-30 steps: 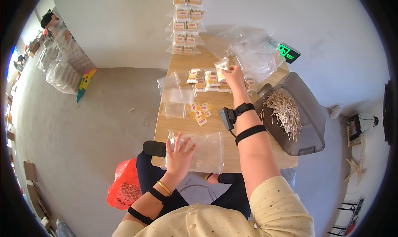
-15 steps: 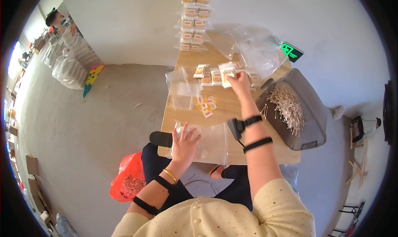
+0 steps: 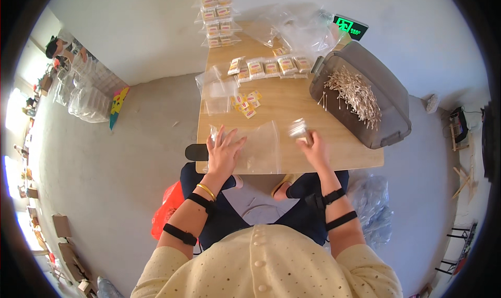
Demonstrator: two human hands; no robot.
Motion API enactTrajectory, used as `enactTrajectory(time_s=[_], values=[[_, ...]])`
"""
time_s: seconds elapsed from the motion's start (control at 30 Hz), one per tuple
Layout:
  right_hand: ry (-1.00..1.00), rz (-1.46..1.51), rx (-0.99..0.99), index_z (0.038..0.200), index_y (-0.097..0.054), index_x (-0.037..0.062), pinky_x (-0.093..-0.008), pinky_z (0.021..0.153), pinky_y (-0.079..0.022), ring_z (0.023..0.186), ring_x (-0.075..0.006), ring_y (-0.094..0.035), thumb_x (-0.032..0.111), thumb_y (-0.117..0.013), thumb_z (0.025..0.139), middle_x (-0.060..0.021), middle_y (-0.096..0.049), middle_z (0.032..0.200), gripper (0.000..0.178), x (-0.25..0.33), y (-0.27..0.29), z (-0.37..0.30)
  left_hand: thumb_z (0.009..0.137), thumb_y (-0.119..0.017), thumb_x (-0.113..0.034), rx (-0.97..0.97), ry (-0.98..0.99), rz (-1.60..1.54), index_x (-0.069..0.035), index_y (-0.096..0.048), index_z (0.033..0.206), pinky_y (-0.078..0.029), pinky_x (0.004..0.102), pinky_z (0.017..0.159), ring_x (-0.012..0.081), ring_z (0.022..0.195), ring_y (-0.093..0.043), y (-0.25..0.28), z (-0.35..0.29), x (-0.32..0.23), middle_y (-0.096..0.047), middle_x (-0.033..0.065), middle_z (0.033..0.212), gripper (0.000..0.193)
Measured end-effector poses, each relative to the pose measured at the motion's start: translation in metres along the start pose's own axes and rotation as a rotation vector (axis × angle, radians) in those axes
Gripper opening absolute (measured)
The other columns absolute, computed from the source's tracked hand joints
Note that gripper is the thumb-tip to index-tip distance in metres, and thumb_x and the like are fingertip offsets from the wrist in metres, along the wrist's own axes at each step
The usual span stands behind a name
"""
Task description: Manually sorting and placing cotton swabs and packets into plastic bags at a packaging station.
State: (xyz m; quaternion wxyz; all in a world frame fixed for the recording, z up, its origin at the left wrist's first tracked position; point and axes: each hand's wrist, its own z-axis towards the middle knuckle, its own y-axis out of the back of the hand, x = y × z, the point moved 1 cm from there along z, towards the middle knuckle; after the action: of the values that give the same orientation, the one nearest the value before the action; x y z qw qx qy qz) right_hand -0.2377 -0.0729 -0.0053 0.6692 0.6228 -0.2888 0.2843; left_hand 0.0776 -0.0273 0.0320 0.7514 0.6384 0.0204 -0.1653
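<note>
My left hand (image 3: 223, 151) lies with spread fingers on a large clear plastic bag (image 3: 261, 149) at the table's near edge. Pinched in my right hand (image 3: 316, 150) is a small packet of cotton swabs (image 3: 298, 129), blurred by motion, just right of that bag. Farther back, several filled swab packets (image 3: 270, 68) stand in a row. Between the row and my left hand lie loose yellow-and-white labels (image 3: 245, 104), beside small clear bags (image 3: 216, 95).
A grey plastic tub (image 3: 383, 78) tilts at the table's right, holding loose cotton swabs (image 3: 356, 95). Bagged packets (image 3: 216, 13) are stacked at the far left corner. Crumpled clear plastic (image 3: 300, 29) lies at the back, near a green sign (image 3: 350, 27). A red bag (image 3: 166, 209) sits below left.
My right hand has carried the swab packet from the row toward me, near the large bag. My left hand stays on that bag. The whole view has shifted slightly.
</note>
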Motion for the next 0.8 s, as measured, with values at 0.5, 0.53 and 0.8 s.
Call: enactTrajectory(time_s=[0.5, 0.53, 0.8], values=[[0.004, 0.271, 0.882, 0.124, -0.065, 0.0095, -0.0325, 0.091, -0.048, 0.105, -0.0157, -0.061, 0.027, -0.082, 0.082, -0.0022, -0.069, 0.11, 0.048, 0.069, -0.1, 0.038, 0.091, -0.063, -0.014, -0.033, -0.054, -0.155, -0.032, -0.064, 0.133, -0.019, 0.0613, 0.117, 0.0375, 0.147, -0.031, 0.007, 0.001, -0.003, -0.036, 0.0099, 0.157, 0.045], [-0.072, 0.426, 0.957, 0.124, -0.065, 0.0095, -0.0329, 0.091, -0.048, 0.105, -0.0148, -0.06, 0.029, -0.081, 0.083, -0.0019, -0.068, 0.11, 0.048, 0.078, -0.106, 0.034, 0.091, -0.062, -0.013, -0.034, -0.065, -0.156, -0.03, -0.065, 0.133, -0.019, 0.0609, 0.117, 0.0387, 0.146, -0.031, 0.007, 0.001, -0.002, -0.036, 0.0116, 0.157, 0.045], [-0.095, 0.801, 1.108, 0.133, -0.059, 0.0107, -0.0331, 0.09, -0.049, 0.107, -0.012, -0.059, 0.026, -0.075, 0.089, -0.0043, -0.065, 0.118, 0.049, 0.104, -0.12, 0.04, 0.094, -0.06, -0.018, 0.001, -0.07, -0.171, -0.031, -0.058, 0.14, -0.015, 0.0618, 0.118, 0.0406, 0.148, -0.027, 0.02, -0.008, 0.015, -0.032, 0.0152, 0.159, 0.048]])
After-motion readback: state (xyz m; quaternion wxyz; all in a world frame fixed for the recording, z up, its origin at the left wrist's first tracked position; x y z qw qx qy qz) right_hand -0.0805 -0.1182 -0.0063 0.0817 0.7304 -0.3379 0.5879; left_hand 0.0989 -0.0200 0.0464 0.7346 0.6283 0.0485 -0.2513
